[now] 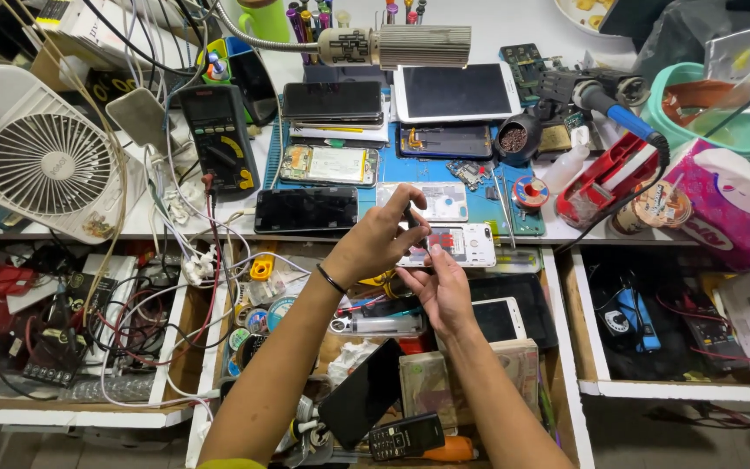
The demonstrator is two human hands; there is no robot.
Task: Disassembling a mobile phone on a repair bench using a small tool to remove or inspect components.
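A white fan (45, 161) stands far left, a multimeter (219, 139) near it. At centre, the left hand (373, 245) pinches a small dark part above the white phone (453, 245), opened back-up at the bench edge; the right hand (446, 291) steadies that phone with fingertips. This looks like fitting work, calling for fine alignment. A soldering iron (609, 104) rests right.
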